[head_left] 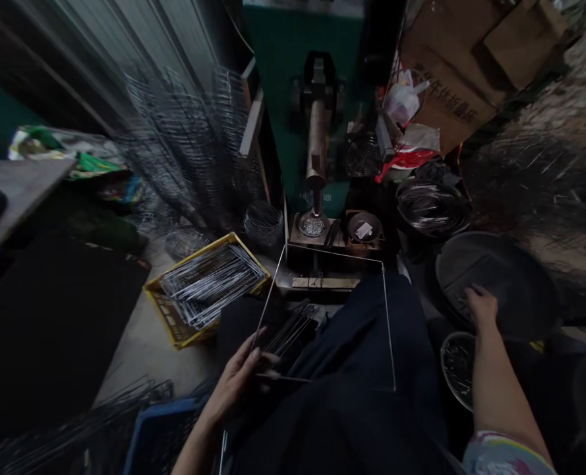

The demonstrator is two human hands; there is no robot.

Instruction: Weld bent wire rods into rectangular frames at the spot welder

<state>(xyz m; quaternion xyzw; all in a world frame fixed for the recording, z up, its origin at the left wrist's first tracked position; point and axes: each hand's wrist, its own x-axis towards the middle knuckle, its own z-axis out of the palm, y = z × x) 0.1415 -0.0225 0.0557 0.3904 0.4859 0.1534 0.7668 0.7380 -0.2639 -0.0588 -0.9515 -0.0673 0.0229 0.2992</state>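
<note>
Currently, a wire frame (pixel 334 254) is pinched by the left hand (pixel 243 369) in front of the press (pixel 316 142). Right of the press, the right hand (pixel 481 307) is held over a pan (pixel 520 284); its grip cannot be told. Left of the press, rods (pixel 211 284) are piled in a crate (pixel 178 333).

One head-worn view, looking forward and down over the lap (pixel 347 349); hands (pixel 240 369) close, machine (pixel 317 142) farther off

Right hand (pixel 481 305) (fingertips indistinct), blue crate (pixel 167 407) cut off below, wire stacks (pixel 188 138) blurred
</note>
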